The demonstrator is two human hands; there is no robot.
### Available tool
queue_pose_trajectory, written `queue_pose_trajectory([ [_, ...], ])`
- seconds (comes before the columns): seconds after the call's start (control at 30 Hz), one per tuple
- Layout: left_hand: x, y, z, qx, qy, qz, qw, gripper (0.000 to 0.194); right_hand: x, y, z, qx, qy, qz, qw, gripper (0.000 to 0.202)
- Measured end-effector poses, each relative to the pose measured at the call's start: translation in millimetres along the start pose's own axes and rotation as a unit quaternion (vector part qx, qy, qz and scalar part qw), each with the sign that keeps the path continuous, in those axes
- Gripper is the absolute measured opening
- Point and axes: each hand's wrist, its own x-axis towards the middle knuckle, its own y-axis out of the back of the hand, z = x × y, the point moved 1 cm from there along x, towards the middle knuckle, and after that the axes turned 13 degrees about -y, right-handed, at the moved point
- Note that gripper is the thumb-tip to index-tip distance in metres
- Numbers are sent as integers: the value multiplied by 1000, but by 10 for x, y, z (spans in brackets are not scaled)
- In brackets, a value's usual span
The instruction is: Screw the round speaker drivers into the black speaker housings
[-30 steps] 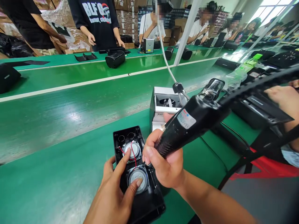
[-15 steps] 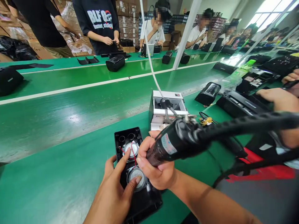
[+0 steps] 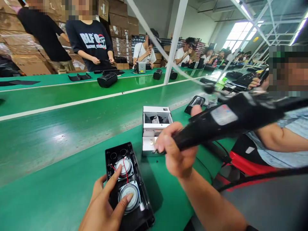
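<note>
My left hand [image 3: 106, 200] steadies a black speaker housing [image 3: 143, 205] lying open side up on the green bench. Its thumb rests on the lower round speaker driver [image 3: 128, 192], its index finger on the upper driver [image 3: 123, 168]; the other fingers are at the housing's left edge. Red wires run across the drivers. My right hand [image 3: 179, 152] grips a black electric screwdriver [image 3: 204, 126], held nearly level and slightly blurred. The tip is at the front of a white screw feeder [image 3: 156, 132]; whether a screw is on the bit I cannot tell.
A grey cable [image 3: 154, 38] hangs down to the screwdriver. A green conveyor [image 3: 72, 128] passes behind the bench, with black speaker boxes [image 3: 107, 79] across it. A white post [image 3: 174, 45] stands upright there. A co-worker's arm [image 3: 281, 138] is close on the right, near a red-edged bin [image 3: 250, 163].
My right hand has carried the screwdriver from above the speaker housing up and right to the screw feeder. My left hand stays on the housing. The view has tilted upward.
</note>
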Motion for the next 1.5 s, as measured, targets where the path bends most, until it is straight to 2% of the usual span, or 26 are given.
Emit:
queue_pose_trajectory([
  [0.07, 10, 2, 53, 5, 10, -3, 1000, 66, 133, 133, -32, -64, 47, 16, 997, 63],
  [0.17, 38, 44, 82, 11, 34, -37, 999, 70, 195, 234, 29, -133, 54, 3, 990, 68],
  [0.23, 51, 72, 98, 10, 53, -68, 996, 72, 169, 232, 57, -134, 40, 2, 990, 63],
  [0.3, 58, 86, 127, 5, 65, -84, 994, 72, 110, 190, 10, -114, -2, -7, 993, 50],
  [0.37, 66, 89, 171, -4, 68, -84, 994, 72, 12, 136, -126, -69, -70, -23, 995, 40],
  [0.43, 76, 93, 228, -10, 73, -93, 993, 73, -135, 96, -326, -17, -125, -21, 992, 39],
  [0.5, 88, 108, 289, -15, 81, -105, 991, 73, -318, 69, -519, 11, -142, -20, 990, 30],
  [0.57, 99, 127, 341, -23, 88, -112, 990, 74, -510, 41, -627, 3, -155, -56, 986, 11],
  [0.63, 105, 142, 374, -34, 85, -110, 990, 74, -684, 4, -617, -10, -160, -88, 983, 10],
  [0.8, 87, 139, 378, -45, 71, -98, 992, 72, -918, -106, -351, -17, -120, -81, 989, 4],
  [0.97, 79, 133, 376, -36, 71, -100, 992, 72, -890, -171, -255, -25, -84, -101, 991, 25],
  [1.2, 90, 130, 396, -27, 78, -99, 992, 73, -941, -97, -128, 17, -107, -118, 987, 65],
  [1.3, 73, 130, 403, -29, 81, -101, 991, 72, -979, -51, -77, 40, -120, -131, 983, 69],
  [1.5, 84, 131, 384, -60, 77, -95, 991, 74, -968, -65, -74, 26, -121, -162, 979, 63],
])
